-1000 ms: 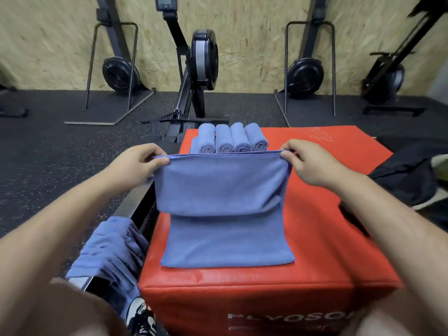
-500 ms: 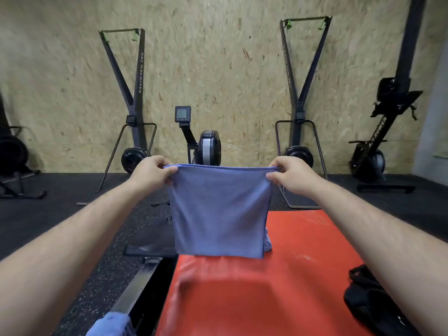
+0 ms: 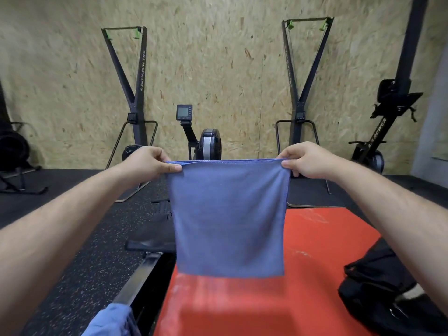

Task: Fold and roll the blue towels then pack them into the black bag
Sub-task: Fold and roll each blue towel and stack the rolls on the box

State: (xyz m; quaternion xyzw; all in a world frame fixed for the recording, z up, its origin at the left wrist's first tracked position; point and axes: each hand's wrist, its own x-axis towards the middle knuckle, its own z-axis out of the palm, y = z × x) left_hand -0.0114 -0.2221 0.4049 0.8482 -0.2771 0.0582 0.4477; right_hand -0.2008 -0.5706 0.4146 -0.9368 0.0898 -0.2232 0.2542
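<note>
Red box (image 3: 315, 258) with the black bag (image 3: 373, 289) at its right, blue towel (image 3: 229, 219) hanging flat and smooth above it, left hand (image 3: 148, 163) and right hand (image 3: 308, 160) each pinching a top corner, SKI MACHINES on the frame (image 3: 141, 69) behind.

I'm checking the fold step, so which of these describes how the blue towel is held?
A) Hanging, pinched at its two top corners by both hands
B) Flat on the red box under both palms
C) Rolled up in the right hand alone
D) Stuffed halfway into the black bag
A: the left hand and the right hand each pinch a top corner of the blue towel, which hangs straight down over the red box.
</note>
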